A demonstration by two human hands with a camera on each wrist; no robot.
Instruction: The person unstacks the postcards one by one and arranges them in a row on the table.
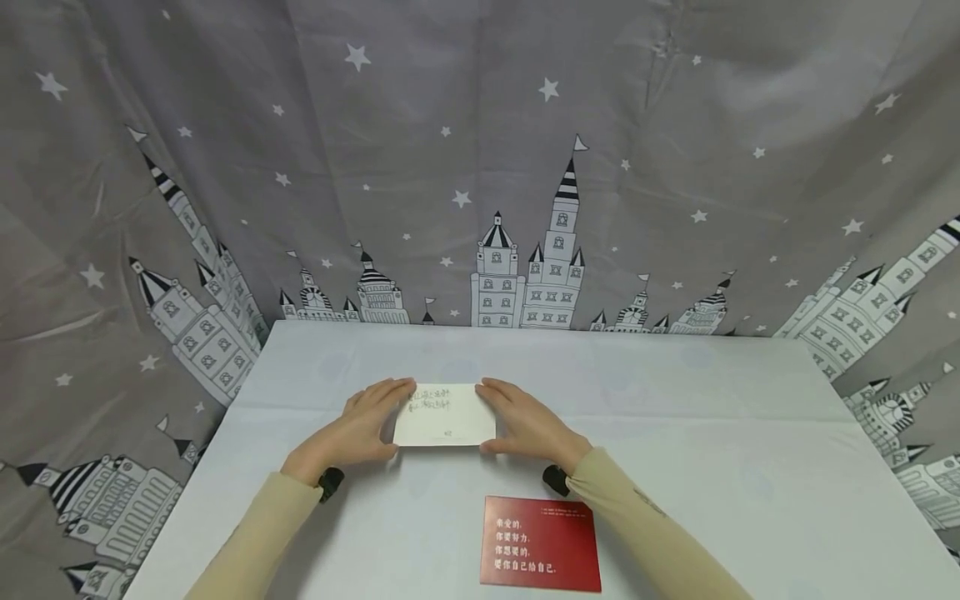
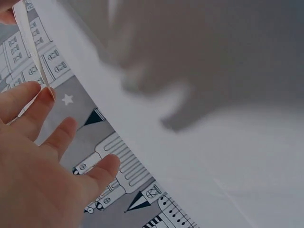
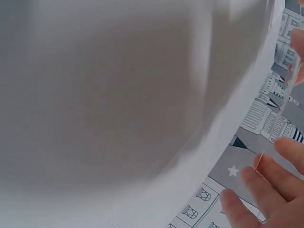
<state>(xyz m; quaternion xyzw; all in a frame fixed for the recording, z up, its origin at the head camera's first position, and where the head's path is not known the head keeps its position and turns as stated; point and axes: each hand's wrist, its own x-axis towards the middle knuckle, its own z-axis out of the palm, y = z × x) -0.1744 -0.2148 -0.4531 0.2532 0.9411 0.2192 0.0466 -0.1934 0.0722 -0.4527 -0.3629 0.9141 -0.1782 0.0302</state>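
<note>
A cream card with two lines of handwriting in its upper left is held flat by both hands over the white table. At its left edge my left hand grips the card, fingers at the far corner and thumb at the near one. The right hand grips the right edge in the same way. Seen nearly edge-on in the left wrist view, the card is a thin pale strip touching the fingertips. In the right wrist view, fingers spread near the card's edge.
A red card with white printed characters lies on the table, nearer me and beside the right forearm. Behind the table hangs a grey curtain with stars and castles. Dark wrist-worn devices sit at both wrists.
</note>
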